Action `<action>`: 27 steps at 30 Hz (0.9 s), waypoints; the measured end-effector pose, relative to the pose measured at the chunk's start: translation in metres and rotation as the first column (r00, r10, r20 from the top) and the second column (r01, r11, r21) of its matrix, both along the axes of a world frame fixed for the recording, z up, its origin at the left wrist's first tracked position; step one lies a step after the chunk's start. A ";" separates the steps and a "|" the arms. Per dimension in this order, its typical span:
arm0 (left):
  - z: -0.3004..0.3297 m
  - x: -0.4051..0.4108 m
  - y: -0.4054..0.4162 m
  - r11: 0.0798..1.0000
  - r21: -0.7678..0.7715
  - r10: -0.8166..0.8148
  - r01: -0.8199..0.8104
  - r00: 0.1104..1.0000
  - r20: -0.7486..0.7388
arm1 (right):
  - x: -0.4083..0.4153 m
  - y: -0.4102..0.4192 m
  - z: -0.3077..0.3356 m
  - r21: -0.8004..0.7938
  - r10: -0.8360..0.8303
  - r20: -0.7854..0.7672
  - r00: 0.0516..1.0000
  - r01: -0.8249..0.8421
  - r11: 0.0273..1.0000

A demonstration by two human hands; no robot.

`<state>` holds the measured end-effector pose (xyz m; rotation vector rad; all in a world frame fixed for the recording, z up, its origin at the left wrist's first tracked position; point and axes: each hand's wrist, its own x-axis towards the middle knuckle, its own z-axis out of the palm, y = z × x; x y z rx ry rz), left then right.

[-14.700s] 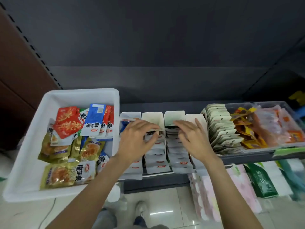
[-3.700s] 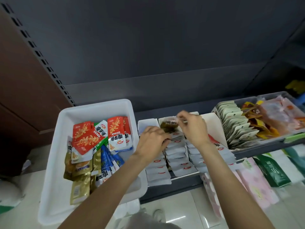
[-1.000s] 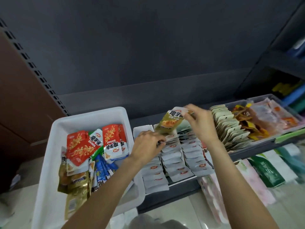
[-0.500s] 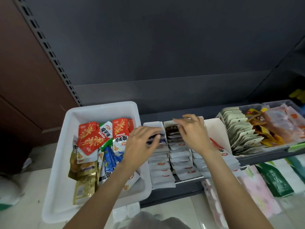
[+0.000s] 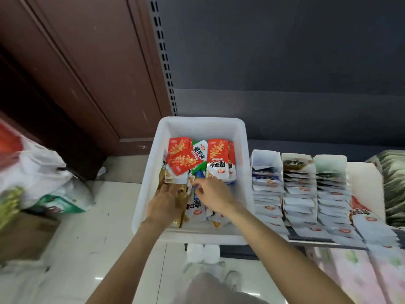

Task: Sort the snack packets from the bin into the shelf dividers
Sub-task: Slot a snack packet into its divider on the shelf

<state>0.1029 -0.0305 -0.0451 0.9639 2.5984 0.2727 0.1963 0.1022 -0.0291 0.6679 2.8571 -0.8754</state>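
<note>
The white bin (image 5: 201,122) stands left of the shelf and holds mixed snack packets: red ones (image 5: 182,160) at the back, a green one (image 5: 200,150), blue ones (image 5: 199,174) and gold ones (image 5: 183,195). My left hand (image 5: 163,205) reaches into the bin with its fingers laid on the gold packets. Beside it, my right hand (image 5: 215,194) pinches the edge of a blue packet with its fingertips. White card dividers (image 5: 266,160) on the shelf hold rows of packets, with two more rows (image 5: 298,185) (image 5: 331,187) to the right. The image is blurred.
A wider box with red-printed packets (image 5: 360,212) and a tray of pale packets (image 5: 394,183) sit further right. Plastic bags (image 5: 39,172) and a cardboard box (image 5: 22,233) lie on the floor at left. Pink packages (image 5: 361,277) hang under the shelf. A slotted upright (image 5: 164,62) rises behind the bin.
Both hands have left the shelf dividers and moved left into the bin. My view has swung left, showing the floor and bags.
</note>
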 end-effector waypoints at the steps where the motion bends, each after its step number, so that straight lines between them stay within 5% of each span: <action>1: -0.002 0.000 0.000 1.000 -0.017 -0.006 0.007 1.000 0.008 | -0.006 -0.004 -0.007 0.014 0.008 0.025 1.000 -0.009 1.000; 9: -0.003 -0.002 -0.001 0.990 -0.078 -0.122 0.118 0.992 -0.038 | -0.044 -0.030 -0.027 -0.095 -0.335 0.070 0.940 0.340 0.936; 16: -0.004 -0.004 0.000 0.995 -0.044 -0.091 0.087 0.991 -0.101 | -0.055 -0.029 -0.036 -0.090 -0.437 0.103 0.894 0.446 0.891; 20: 0.005 -0.003 -0.002 0.984 0.175 -0.033 0.027 0.999 0.032 | -0.037 -0.013 -0.024 -0.315 -0.458 0.150 0.876 0.481 0.818; 23: 0.018 -0.002 0.000 0.942 0.300 0.081 -0.150 0.970 0.231 | 0.003 0.001 0.002 -0.543 -0.584 0.147 0.799 0.558 0.627; 25: 0.027 0.004 0.004 0.884 0.320 0.140 -0.342 0.844 0.517 | 0.029 0.003 0.023 -0.724 -0.662 0.127 0.739 0.525 0.448; 27: 0.040 0.017 0.012 0.809 0.280 0.090 -0.517 0.580 0.810 | 0.048 0.000 0.041 -0.818 -0.693 0.057 0.718 0.431 0.380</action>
